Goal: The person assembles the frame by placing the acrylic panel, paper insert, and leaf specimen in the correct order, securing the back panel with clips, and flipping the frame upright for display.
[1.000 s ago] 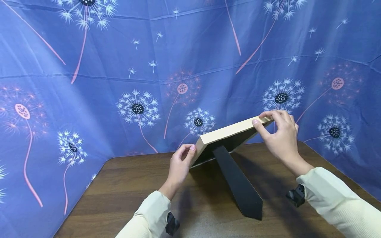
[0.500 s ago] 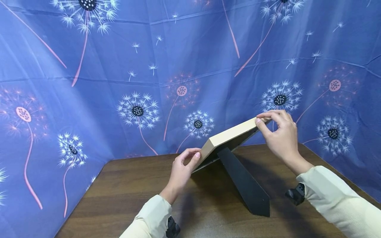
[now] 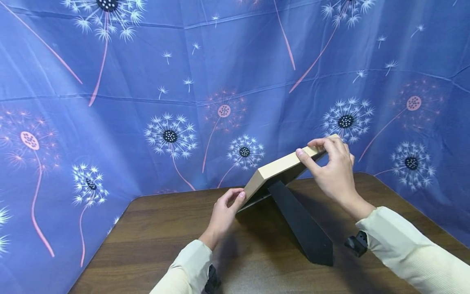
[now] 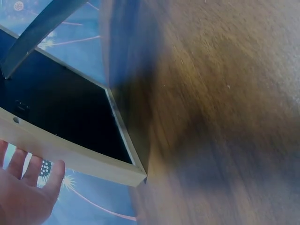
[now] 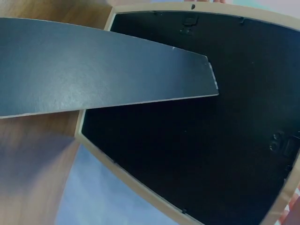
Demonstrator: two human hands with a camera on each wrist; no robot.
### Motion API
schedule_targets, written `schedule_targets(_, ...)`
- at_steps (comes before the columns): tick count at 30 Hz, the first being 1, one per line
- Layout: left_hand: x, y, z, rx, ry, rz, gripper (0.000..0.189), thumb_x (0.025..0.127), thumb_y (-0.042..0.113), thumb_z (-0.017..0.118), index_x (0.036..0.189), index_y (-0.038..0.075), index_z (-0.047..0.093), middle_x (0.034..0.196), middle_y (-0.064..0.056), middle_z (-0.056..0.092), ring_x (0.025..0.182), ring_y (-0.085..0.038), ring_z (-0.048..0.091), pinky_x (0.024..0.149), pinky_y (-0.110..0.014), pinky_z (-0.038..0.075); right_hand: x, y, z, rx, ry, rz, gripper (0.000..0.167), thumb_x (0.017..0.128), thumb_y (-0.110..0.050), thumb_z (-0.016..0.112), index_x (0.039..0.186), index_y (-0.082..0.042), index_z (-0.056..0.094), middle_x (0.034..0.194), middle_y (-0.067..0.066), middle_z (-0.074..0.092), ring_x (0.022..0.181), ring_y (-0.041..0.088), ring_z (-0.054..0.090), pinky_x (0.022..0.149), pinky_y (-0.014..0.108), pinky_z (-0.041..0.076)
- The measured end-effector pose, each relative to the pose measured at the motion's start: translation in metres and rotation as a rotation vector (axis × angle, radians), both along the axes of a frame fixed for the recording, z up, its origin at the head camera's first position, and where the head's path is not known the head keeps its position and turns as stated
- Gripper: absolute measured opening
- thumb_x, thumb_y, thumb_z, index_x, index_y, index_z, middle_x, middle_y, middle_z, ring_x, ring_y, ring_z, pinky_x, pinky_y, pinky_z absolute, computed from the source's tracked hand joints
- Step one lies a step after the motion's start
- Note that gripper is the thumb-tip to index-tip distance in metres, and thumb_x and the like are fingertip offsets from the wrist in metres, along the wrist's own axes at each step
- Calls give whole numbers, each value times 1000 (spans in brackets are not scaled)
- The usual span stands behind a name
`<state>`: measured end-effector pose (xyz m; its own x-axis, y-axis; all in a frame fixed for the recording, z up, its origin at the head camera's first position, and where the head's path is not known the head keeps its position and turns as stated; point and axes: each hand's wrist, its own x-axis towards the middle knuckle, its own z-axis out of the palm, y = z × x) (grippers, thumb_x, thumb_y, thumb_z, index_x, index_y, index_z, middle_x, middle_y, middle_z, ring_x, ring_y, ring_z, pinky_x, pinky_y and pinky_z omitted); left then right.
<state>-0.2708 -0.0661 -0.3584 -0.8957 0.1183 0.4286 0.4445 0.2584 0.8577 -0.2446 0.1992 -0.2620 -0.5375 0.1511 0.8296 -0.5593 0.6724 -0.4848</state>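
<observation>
A picture frame [image 3: 282, 164] with pale wooden edges leans back on the table, its black backing board [image 5: 187, 154] facing me. From that board a long black easel leg [image 3: 301, 224] slants down to the tabletop. My left hand [image 3: 222, 214] holds the frame's left side, thumb and fingertips on the wood; the left wrist view shows the fingers [image 4: 33, 169] against its outer edge. With thumb and fingers, my right hand [image 3: 332, 175] grips the top edge near the right corner. The front of the frame is hidden.
Brown wooden table [image 3: 147, 237] lies under the frame. Behind and beside it hangs a blue cloth [image 3: 121, 155] printed with dandelions. Each wrist carries a small black camera [image 3: 357, 243] near a cream sleeve [image 3: 415, 249].
The frame and its leg have shifted a little to the right, with the left hand following. My right hand has slid left along the top edge, uncovering the corner.
</observation>
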Motion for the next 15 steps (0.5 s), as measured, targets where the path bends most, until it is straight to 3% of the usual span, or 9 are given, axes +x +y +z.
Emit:
schedule_targets(10,7,6,0,-15,19,-2,26,102,28,64,115,6,71,112,-8,73,118,-29,63,104,-54,46,-6,6,-2,-38,-34,13,33,91,-25,73,115,-2,68,123,17,56,126,36,44,98,64,23)
schedule_targets(15,13,11,1,-34,45,-12,25,101,28,66,112,7,72,109,-6,74,114,-29,65,101,-51,48,-10,13,-2,-38,-59,37,31,93,-21,70,116,-1,67,123,19,56,125,35,45,102,65,22)
